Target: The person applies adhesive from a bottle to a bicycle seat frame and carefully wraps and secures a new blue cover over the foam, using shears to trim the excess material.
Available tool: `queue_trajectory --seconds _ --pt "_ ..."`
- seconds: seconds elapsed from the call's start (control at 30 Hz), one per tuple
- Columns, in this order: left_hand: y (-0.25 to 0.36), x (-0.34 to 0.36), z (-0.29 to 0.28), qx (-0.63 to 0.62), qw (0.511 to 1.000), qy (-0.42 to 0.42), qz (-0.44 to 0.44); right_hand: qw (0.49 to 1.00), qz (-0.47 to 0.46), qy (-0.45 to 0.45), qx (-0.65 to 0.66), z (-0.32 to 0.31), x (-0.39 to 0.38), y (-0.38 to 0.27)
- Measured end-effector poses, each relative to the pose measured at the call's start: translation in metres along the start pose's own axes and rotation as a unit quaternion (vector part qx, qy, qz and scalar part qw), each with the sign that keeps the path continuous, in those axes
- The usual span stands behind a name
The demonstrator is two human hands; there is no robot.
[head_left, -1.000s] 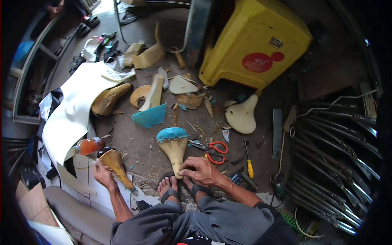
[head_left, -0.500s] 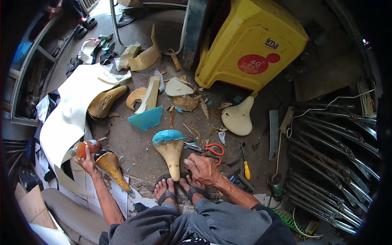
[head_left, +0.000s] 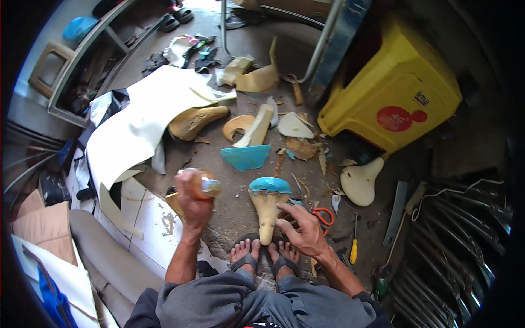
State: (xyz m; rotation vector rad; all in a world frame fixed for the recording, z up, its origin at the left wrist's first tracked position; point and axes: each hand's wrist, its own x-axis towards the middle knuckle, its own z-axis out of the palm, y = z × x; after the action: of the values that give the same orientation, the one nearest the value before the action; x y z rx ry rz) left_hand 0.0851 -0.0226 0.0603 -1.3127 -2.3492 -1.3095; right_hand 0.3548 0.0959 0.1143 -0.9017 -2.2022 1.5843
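Observation:
My left hand (head_left: 194, 205) is wrapped around a bottle (head_left: 205, 179) of orange liquid, blurred by motion, raised over the floor. In front of my feet stands a bicycle saddle (head_left: 266, 210) of tan foam, its wide end topped with a blue foam piece (head_left: 269, 185) and its narrow nose toward me. My right hand (head_left: 302, 229) is beside the saddle's right side, fingers apart and holding nothing; whether a fingertip touches the foam I cannot tell. A second tan saddle (head_left: 174, 205) lies mostly hidden behind my left hand.
Red-handled scissors (head_left: 326, 217) and a yellow-handled screwdriver (head_left: 354, 249) lie at right, near a cream saddle (head_left: 361, 183). Foam scraps, a blue foam piece (head_left: 246, 157) and a white sheet (head_left: 128, 131) cover ground ahead. A yellow plastic stool (head_left: 391, 93) lies tipped; metal tubes (head_left: 432, 268) crowd the right.
My left hand has lifted the bottle and brought it right, closer to the saddle. My right hand has uncurled its fingers beside the saddle. The whole view has turned leftward.

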Motion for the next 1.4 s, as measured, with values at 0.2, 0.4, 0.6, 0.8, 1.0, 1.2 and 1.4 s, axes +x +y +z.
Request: queue_trajectory --seconds 0.2,0.4,0.6,0.8,1.0,1.2,1.4 --pt "0.027 -0.017 0.007 -0.017 0.998 -0.059 0.028 0.995 -0.086 0.028 0.035 0.020 0.022 -0.034" --pt "0.039 -0.029 0.010 -0.026 0.995 -0.094 0.006 0.993 -0.109 0.029 0.024 0.034 0.019 -0.029" --pt "0.043 -0.034 0.008 -0.028 0.994 -0.106 -0.012 0.993 -0.118 0.016 0.002 0.036 0.017 -0.024" --pt "0.047 -0.035 0.009 -0.001 0.992 -0.125 -0.014 0.991 -0.134 0.022 -0.019 0.039 0.013 -0.028" --pt "0.043 -0.039 0.007 0.016 0.984 -0.134 -0.118 0.980 -0.169 -0.071 0.079 0.037 0.005 -0.024" --pt "0.056 -0.043 -0.010 -0.224 0.904 -0.275 -0.236 0.885 0.222 0.188 0.362 0.022 0.021 0.094" --pt "0.076 -0.061 0.012 -0.311 0.851 -0.345 -0.246 0.865 0.248 0.217 0.379 0.062 0.026 0.160"
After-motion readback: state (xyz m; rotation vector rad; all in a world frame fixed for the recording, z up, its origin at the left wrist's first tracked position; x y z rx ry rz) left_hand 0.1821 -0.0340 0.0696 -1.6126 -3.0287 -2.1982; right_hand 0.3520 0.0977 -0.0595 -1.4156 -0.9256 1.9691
